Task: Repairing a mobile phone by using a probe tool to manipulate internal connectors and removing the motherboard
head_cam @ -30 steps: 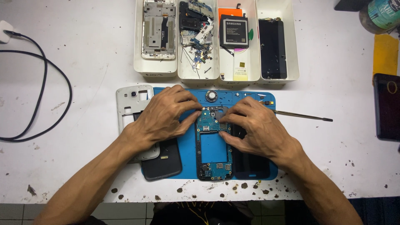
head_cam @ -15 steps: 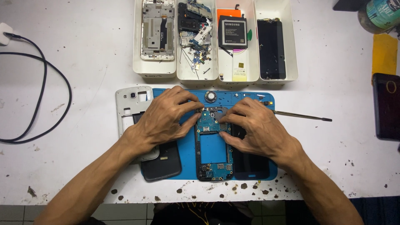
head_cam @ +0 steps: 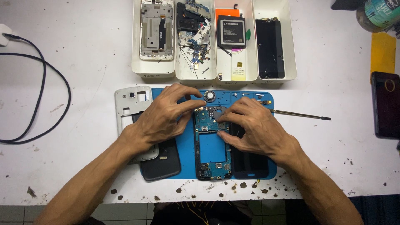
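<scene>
Our forearms rise from five and seven o'clock, converging at center. Our left hand point(head_cam: 160, 118) lies palm down, fingers spread toward two o'clock; our right hand point(head_cam: 254, 127) curls, fingertips pressing toward nine o'clock.

Blue-green phone circuit board point(head_cam: 211, 143), flat lengthwise on blue mat point(head_cam: 186, 146), rectangular cutout

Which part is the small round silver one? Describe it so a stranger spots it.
Find the blue rectangular work mat on the white table. Along its top edge, between both hands, lies a small round silver disc. It is the only circular part there.
</scene>
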